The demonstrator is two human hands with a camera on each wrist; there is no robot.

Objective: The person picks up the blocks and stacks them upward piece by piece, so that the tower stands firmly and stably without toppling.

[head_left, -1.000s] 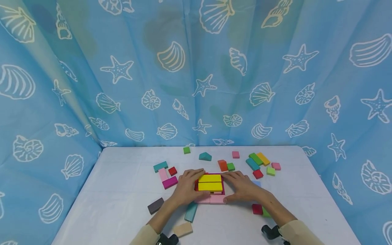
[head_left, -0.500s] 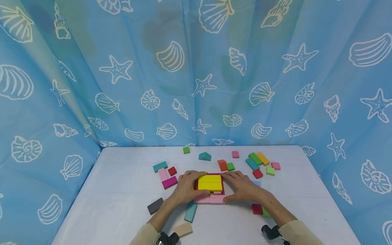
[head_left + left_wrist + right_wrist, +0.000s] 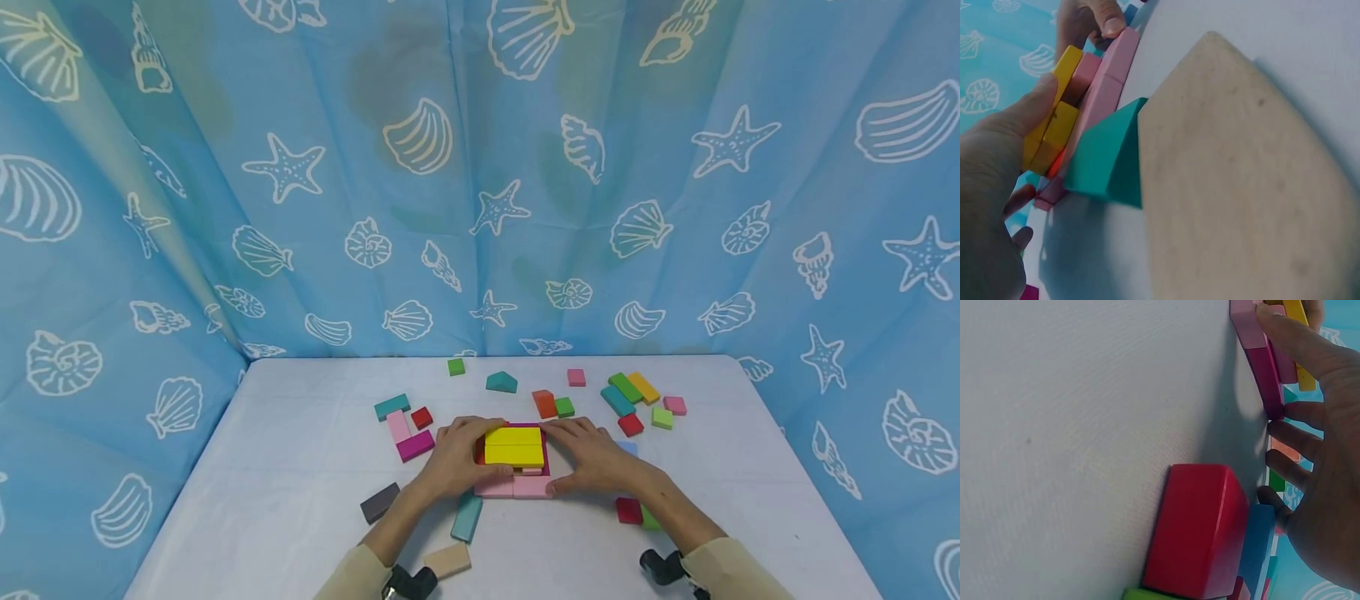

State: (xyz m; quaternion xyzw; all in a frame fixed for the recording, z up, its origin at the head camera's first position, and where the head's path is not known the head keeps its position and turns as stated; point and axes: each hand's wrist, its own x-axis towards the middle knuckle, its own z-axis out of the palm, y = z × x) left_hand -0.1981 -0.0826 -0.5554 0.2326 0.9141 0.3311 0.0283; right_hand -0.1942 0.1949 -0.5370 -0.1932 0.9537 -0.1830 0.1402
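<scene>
Left hand (image 3: 456, 460) pinches the yellow blocks (image 3: 514, 456); the loosely spread right hand (image 3: 596, 458) touches a pink block (image 3: 532, 487) below that grip: probably aligning, next calling for gentle release

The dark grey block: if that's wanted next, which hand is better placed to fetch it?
Probably the left hand, once free. The dark grey block lies just beside the left forearm, while the right hand is beyond the yellow-topped stack and would have to reach across.

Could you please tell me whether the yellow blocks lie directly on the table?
No, the yellow blocks sit on top of other blocks.
</scene>
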